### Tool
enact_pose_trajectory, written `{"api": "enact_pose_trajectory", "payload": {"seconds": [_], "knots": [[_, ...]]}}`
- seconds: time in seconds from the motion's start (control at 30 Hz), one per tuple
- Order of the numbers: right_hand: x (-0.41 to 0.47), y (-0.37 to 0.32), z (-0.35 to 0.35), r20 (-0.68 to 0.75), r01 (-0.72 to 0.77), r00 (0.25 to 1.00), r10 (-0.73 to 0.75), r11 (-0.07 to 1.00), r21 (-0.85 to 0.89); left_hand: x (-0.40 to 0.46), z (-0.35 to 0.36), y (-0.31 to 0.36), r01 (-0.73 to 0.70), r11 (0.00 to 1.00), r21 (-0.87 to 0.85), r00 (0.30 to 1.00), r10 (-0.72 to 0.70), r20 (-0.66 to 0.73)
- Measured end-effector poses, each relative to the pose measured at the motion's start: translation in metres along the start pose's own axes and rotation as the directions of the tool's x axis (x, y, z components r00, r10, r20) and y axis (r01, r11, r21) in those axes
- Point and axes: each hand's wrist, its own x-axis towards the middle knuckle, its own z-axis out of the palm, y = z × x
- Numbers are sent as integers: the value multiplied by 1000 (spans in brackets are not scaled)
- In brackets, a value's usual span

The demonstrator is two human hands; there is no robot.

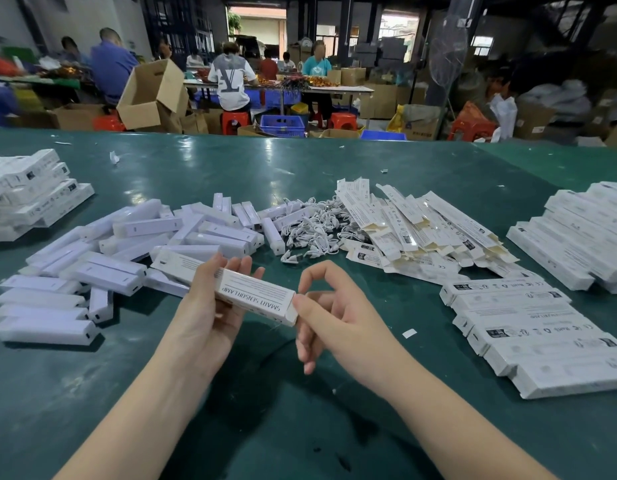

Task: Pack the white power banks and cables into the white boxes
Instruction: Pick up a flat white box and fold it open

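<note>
Left fingers [230,268] gripping long white printed box [230,282], right fingers [301,306] pinching its end flap

Both forearms reached forward over the table. The left hand [213,306] curled its fingers around a box, palm up. The right hand [329,318] pinched the box's end, thumb and forefinger.

A dark green worktable [230,168] fills the foreground, with small scraps of white paper [409,333] scattered on it. Beyond its far edge, an open cardboard carton [151,95] sits tilted on other cartons. Several people sit at long tables (most with their backs turned) on red plastic stools [235,122]. A blue plastic crate [282,125] stands on the floor nearby. A pedestal fan [447,60] rises at right.
</note>
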Motion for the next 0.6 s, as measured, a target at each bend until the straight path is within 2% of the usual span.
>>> {"api": "enact_pose_trajectory", "payload": {"seconds": [0.27, 0.6], "knots": [[0, 0, -2, 34, 62, 997, -63, 998, 29, -3, 1, 2, 10, 1000, -26, 1000, -10, 12], [1, 19, 6, -91, 189, 975, -204, 970, -156, -3, 0, -2, 9, 1000, -2, 1000, -9, 9]]}}
